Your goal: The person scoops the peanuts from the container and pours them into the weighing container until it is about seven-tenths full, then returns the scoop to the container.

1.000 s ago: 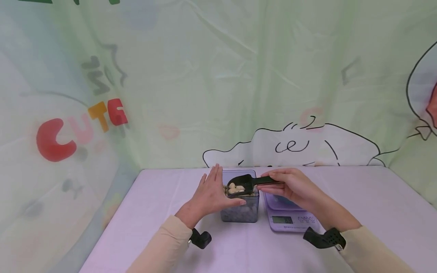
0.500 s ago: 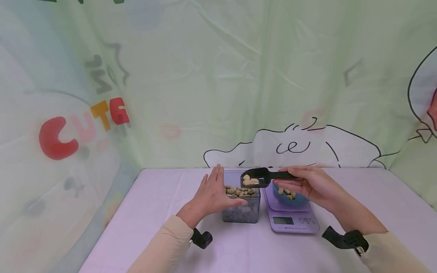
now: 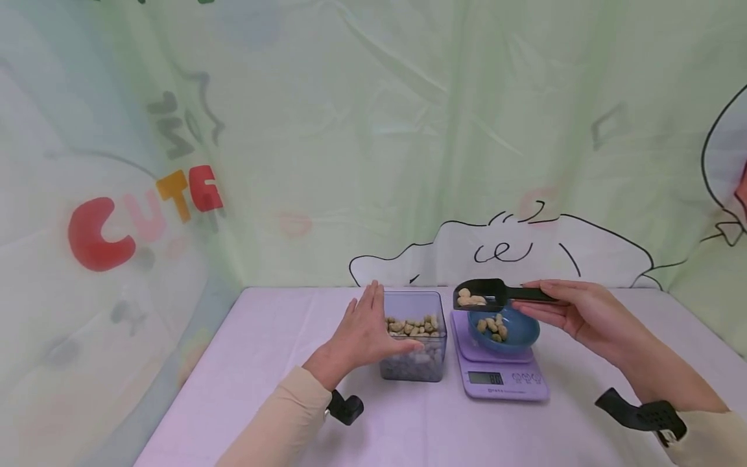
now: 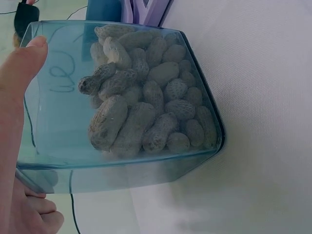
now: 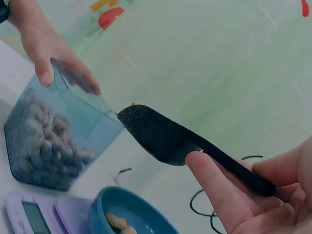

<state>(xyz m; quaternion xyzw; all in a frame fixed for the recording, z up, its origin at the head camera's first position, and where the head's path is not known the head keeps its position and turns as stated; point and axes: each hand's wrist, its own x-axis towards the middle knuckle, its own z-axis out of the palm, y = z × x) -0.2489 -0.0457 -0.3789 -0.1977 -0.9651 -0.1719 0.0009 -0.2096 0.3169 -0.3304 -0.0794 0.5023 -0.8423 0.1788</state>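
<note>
My right hand [image 3: 589, 314] holds a black scoop [image 3: 495, 293] by its handle, with a few peanuts [image 3: 470, 298] in it. The scoop is above the blue bowl [image 3: 522, 332], overlapping its far rim in the head view. Several peanuts lie in the bowl, which stands on a purple kitchen scale [image 3: 504, 391]. To the left, a clear bluish container [image 3: 412, 373] is partly filled with peanuts [image 4: 146, 97]. My left hand [image 3: 360, 331] holds it at its left side, thumb [image 4: 31, 58] at the front rim and fingers along the left wall.
A white cloth covers the table [image 3: 280, 415]. Behind it hangs a pale green curtain [image 3: 362, 162] with printed drawings, which also runs down the left side. The scale's display [image 3: 485, 378] faces me.
My right hand has lifted the scoop with peanuts out of the container and carried it right, over the bowl. The left hand has stayed on the container.
</note>
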